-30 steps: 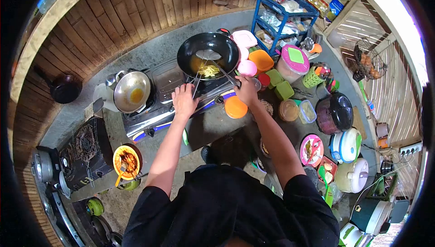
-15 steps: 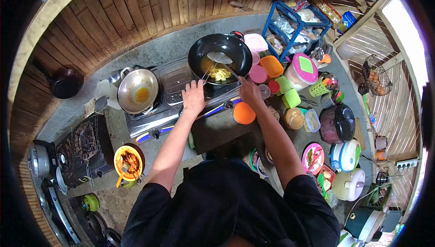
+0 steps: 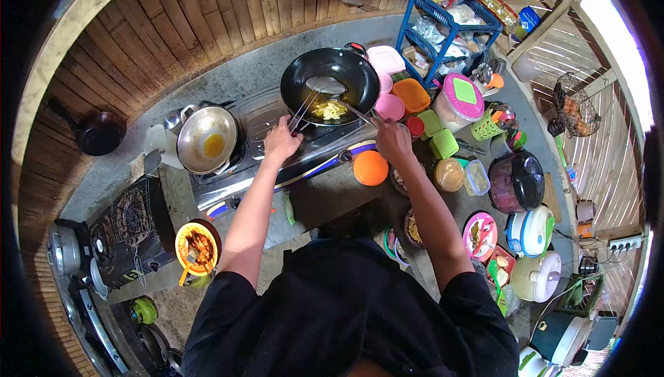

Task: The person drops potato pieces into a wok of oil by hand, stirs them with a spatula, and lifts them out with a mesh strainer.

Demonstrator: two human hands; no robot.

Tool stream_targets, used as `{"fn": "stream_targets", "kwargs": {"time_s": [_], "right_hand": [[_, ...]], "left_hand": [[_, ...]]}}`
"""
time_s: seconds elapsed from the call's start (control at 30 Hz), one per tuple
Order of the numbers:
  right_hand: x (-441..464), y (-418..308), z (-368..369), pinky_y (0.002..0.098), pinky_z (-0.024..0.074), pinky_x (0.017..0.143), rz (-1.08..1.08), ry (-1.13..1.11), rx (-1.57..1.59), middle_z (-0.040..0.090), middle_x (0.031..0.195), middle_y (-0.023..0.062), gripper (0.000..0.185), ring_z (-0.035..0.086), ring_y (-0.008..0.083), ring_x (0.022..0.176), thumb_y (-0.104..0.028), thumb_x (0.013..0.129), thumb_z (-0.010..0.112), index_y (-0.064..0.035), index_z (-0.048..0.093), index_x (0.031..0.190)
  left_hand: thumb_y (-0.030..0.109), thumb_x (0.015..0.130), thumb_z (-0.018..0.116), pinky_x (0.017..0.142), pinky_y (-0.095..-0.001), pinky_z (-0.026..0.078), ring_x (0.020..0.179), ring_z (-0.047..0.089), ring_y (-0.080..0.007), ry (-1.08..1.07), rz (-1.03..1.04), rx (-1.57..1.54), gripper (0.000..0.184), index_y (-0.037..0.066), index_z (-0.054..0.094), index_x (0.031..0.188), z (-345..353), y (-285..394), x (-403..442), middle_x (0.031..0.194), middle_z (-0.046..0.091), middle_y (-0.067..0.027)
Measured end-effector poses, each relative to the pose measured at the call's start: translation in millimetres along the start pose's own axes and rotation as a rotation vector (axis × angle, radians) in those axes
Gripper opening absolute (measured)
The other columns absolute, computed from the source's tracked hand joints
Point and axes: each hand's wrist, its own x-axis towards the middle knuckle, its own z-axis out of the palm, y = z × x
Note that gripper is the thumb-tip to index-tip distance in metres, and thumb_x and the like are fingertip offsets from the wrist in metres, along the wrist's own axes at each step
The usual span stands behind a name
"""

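Left hand (image 3: pixel 281 140) and right hand (image 3: pixel 395 142) moved apart, gripping one tongs (image 3: pixel 301 110), one skimmer (image 3: pixel 326 85) respectively; one wok (image 3: pixel 363 83).

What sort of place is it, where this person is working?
Probably a simple home kitchen: a black wok and a silvery pan sit on a stove, with a pink-lidded tub nearby.

A stove under a black wok (image 3: pixel 297 76) and silver pan (image 3: pixel 200 126).
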Motion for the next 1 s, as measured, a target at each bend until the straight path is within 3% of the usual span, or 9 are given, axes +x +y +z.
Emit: {"fn": "stream_targets", "kwargs": {"time_s": [0.17,0.27,0.43,0.47,0.67,0.83,0.97,1.0], "right_hand": [[-5,-5,-44,0.0471,0.054,0.068,0.043,-0.023,-0.047,0.065,0.089,0.019,0.034,0.067,0.0367,0.078,-0.007,0.081,0.051,-0.0137,0.067,0.11],[-12,6,-56,0.0463,0.0542,0.069,0.015,0.04,-0.031,0.066,0.089,0.0188,0.033,0.067,0.0363,0.078,-0.008,0.081,0.052,-0.0154,0.067,0.11],[-23,-2,-87,0.0481,0.0529,0.073,0.061,-0.143,0.063,0.067,0.092,0.0188,0.029,0.065,0.0376,0.085,-0.013,0.083,0.055,-0.0149,0.068,0.109],[-22,1,-77,0.0481,0.0529,0.073,0.061,-0.146,0.063,0.067,0.092,0.0188,0.029,0.065,0.0376,0.085,-0.013,0.083,0.055,-0.0149,0.068,0.109],[-8,11,-22,0.0485,0.0522,0.071,-0.035,-0.041,0.019,0.066,0.084,0.0207,0.032,0.065,0.0367,0.082,-0.012,0.083,0.055,-0.0093,0.064,0.114],[2,26,-7,0.0508,0.0512,0.071,0.152,-0.021,0.071,0.066,0.083,0.0207,0.033,0.065,0.0402,0.079,-0.016,0.09,0.048,-0.0085,0.059,0.12],[14,31,4,0.0504,0.0513,0.073,0.172,-0.113,-0.105,0.066,0.087,0.0238,0.035,0.065,0.04,0.082,-0.018,0.091,0.046,-0.0061,0.058,0.122],[16,34,12,0.0506,0.0519,0.068,0.09,-0.089,-0.059,0.065,0.082,0.0249,0.031,0.065,0.0407,0.079,-0.016,0.089,0.049,-0.0028,0.059,0.116]], "left_hand": [[0.034,0.077,0.073,0.092,-0.0466,0.048,0.105,0.061,-0.0384,0.127,0.078,0.044,0.062,0.006,0.052,0.127,-6,-5,2,0.113,0.064,-0.0215],[0.038,0.079,0.073,0.091,-0.0452,0.048,0.105,0.062,-0.0369,0.058,0.079,0.073,0.058,0.008,0.055,0.126,-9,-13,6,0.11,0.066,-0.0203],[0.034,0.083,0.069,0.088,-0.0456,0.05,0.1,0.064,-0.038,0.088,0.061,0.024,0.042,0.009,0.063,0.116,-21,-9,-3,0.102,0.067,-0.0212],[0.03,0.084,0.068,0.087,-0.046,0.05,0.098,0.064,-0.0382,0.111,0.062,-0.007,0.035,0.009,0.065,0.112,-20,-10,-3,0.099,0.068,-0.0214],[0.035,0.09,0.061,0.087,-0.0463,0.049,0.097,0.064,-0.039,0.119,-0.019,-0.102,0.036,0.009,0.066,0.113,-13,-27,0,0.1,0.068,-0.0214],[0.038,0.093,0.055,0.086,-0.0465,0.049,0.097,0.064,-0.0398,0.129,-0.081,-0.138,0.036,0.009,0.066,0.113,-15,-38,-9,0.099,0.068,-0.0221],[0.038,0.096,0.049,0.085,-0.0472,0.049,0.098,0.063,-0.0398,0.056,-0.125,-0.137,0.036,0.009,0.067,0.109,-9,-45,-9,0.099,0.067,-0.0223],[0.038,0.096,0.049,0.085,-0.0472,0.049,0.098,0.063,-0.0398,0.056,-0.123,-0.135,0.036,0.009,0.067,0.109,-7,-45,-9,0.099,0.067,-0.0223]]}}
